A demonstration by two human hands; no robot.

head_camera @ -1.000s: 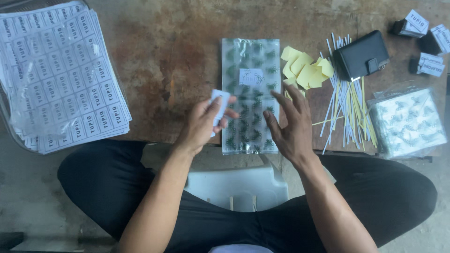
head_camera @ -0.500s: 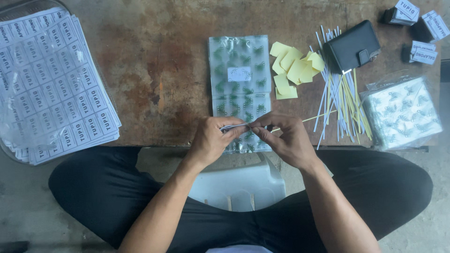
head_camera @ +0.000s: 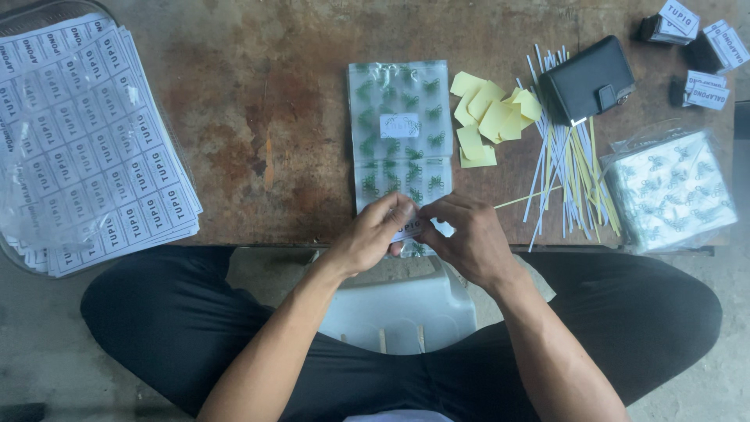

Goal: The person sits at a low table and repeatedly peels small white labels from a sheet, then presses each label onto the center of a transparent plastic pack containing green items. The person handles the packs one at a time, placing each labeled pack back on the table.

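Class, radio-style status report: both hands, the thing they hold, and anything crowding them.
Left hand and right hand both pinching a small white label. Label held over clear printed bag. Yellow paper slips lie apart; nothing crowding.

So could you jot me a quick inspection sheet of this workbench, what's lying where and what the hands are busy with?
Surface: worn brown wooden table, stained.
Job's things: small white label pinched over a clear printed bag.
Clutter: label sheets far left; yellow paper slips; thin white and yellow strips; black wallet; packet of bags right; small label bundles top right.
Hands: left hand and right hand both hold the label.
Cables: nothing seen.
Surroundings: white plastic seat, concrete floor.
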